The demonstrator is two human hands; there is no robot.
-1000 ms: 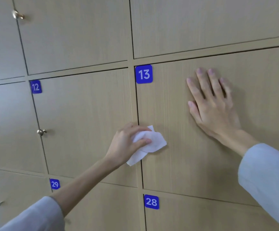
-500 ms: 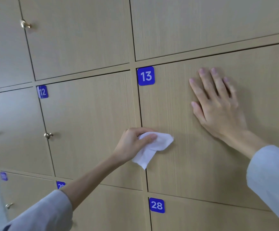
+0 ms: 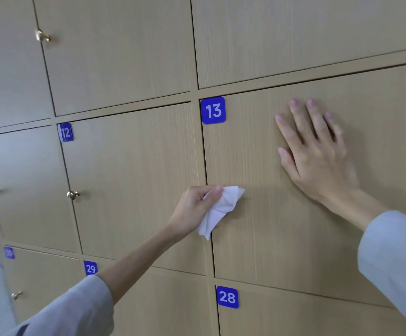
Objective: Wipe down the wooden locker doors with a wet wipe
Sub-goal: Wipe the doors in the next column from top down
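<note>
A wall of light wooden locker doors fills the view. My left hand grips a crumpled white wet wipe and holds it against the left edge of the door with the blue tag 13, about halfway down. My right hand lies flat on the same door, fingers straight and spread, pointing up, to the right of the wipe.
Door 12 is to the left, with a brass knob at its left edge. More knobs stick out on other doors. Doors 29 and 28 lie below. A grey wall borders the far left.
My left hand has slid the wipe slightly right onto door 13, and the wipe has bunched up more. My right hand stays pressed in place. The view has shifted left.
</note>
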